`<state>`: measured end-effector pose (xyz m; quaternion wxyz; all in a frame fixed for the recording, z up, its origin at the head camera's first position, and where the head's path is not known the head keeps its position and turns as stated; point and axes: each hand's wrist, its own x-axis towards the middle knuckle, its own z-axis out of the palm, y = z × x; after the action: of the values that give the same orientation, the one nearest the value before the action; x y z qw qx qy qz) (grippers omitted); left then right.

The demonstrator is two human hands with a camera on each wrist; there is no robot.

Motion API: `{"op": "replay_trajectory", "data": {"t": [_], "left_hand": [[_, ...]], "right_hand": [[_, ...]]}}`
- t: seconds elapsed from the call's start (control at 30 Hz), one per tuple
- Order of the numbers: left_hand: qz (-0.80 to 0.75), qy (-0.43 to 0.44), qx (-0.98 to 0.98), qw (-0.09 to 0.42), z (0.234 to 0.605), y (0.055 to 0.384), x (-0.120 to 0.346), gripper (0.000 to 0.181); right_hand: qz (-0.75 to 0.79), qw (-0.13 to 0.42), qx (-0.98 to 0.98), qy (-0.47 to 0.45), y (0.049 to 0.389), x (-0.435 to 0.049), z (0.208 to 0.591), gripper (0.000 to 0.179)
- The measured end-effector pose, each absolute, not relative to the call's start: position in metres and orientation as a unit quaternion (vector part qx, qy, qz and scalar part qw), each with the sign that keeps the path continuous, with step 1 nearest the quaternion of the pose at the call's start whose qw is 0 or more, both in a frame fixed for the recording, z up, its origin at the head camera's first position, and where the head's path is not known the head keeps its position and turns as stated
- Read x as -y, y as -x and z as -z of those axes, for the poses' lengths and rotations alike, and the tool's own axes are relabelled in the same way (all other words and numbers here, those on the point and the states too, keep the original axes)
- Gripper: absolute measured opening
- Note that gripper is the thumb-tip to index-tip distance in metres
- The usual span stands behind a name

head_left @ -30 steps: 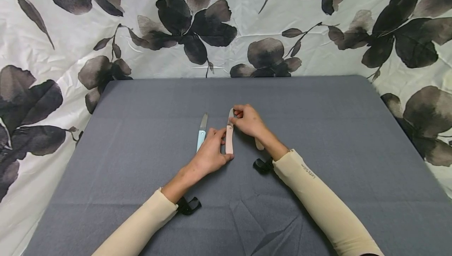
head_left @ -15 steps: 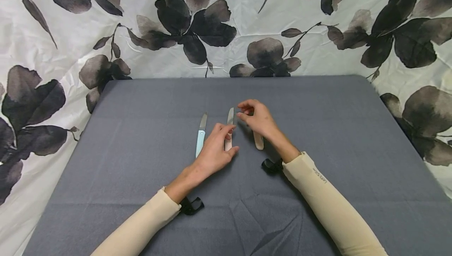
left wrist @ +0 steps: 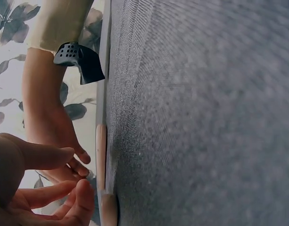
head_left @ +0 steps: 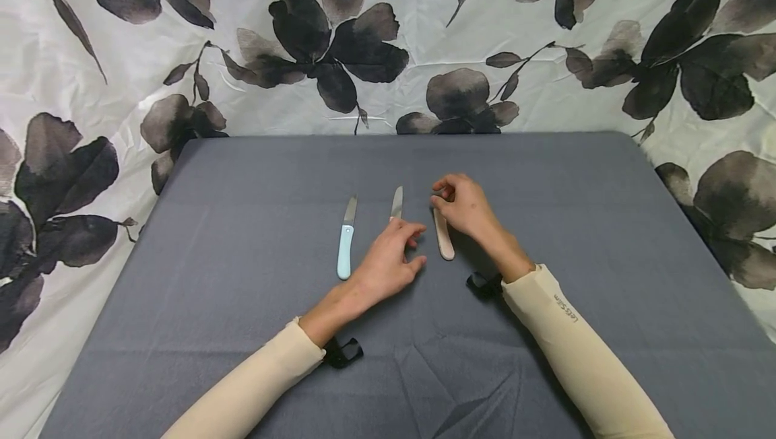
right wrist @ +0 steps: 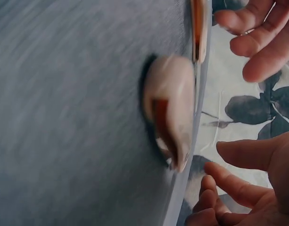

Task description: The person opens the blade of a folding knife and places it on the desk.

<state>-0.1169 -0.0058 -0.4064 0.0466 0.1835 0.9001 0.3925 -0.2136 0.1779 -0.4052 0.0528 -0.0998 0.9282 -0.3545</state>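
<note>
Three knives lie roughly side by side. The light blue-handled knife has its blade out. Beside it, the middle knife also shows its blade, its handle largely covered by my left hand. That hand hovers with fingers spread, gripping nothing visible. On the right lies a beige folding knife, which looks folded in the right wrist view. My right hand is over its far end, fingers bent; in the right wrist view the thumb and fingers stand apart from the knife.
A grey cloth covers the table, with creases near the front. Behind it hangs a white floral sheet. Each wrist carries a black camera mount.
My right hand has let go of the middle knife's blade and moved right to the beige folding knife. My left hand has released the middle knife's handle and shifted right, uncovering the blue handle.
</note>
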Motion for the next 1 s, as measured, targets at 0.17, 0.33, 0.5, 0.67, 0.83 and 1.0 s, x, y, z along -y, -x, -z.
{"op": "replay_trajectory", "data": {"t": [0.17, 0.33, 0.5, 0.67, 0.83, 1.0], "left_hand": [[-0.383, -0.181, -0.904, 0.062, 0.406, 0.118, 0.001, 0.048], [-0.358, -0.193, -0.912, 0.049, 0.408, 0.120, -0.005, 0.051], [-0.322, -0.201, -0.925, 0.034, 0.408, 0.122, -0.009, 0.056], [-0.312, -0.193, -0.929, 0.058, 0.408, 0.124, -0.012, 0.060], [-0.308, -0.179, -0.930, 0.087, 0.409, 0.126, -0.014, 0.063], [-0.299, -0.178, -0.933, 0.091, 0.410, 0.128, -0.017, 0.065]], "right_hand": [[0.336, 0.059, -0.936, 0.090, 0.214, -0.184, 0.407, 0.032], [0.319, 0.079, -0.941, 0.082, 0.214, -0.186, 0.406, 0.035], [0.318, 0.105, -0.938, 0.095, 0.215, -0.187, 0.405, 0.032], [0.318, 0.115, -0.934, 0.112, 0.216, -0.187, 0.407, 0.028], [0.322, 0.114, -0.932, 0.120, 0.216, -0.186, 0.408, 0.019], [0.316, 0.110, -0.935, 0.115, 0.214, -0.185, 0.406, 0.017]]}}
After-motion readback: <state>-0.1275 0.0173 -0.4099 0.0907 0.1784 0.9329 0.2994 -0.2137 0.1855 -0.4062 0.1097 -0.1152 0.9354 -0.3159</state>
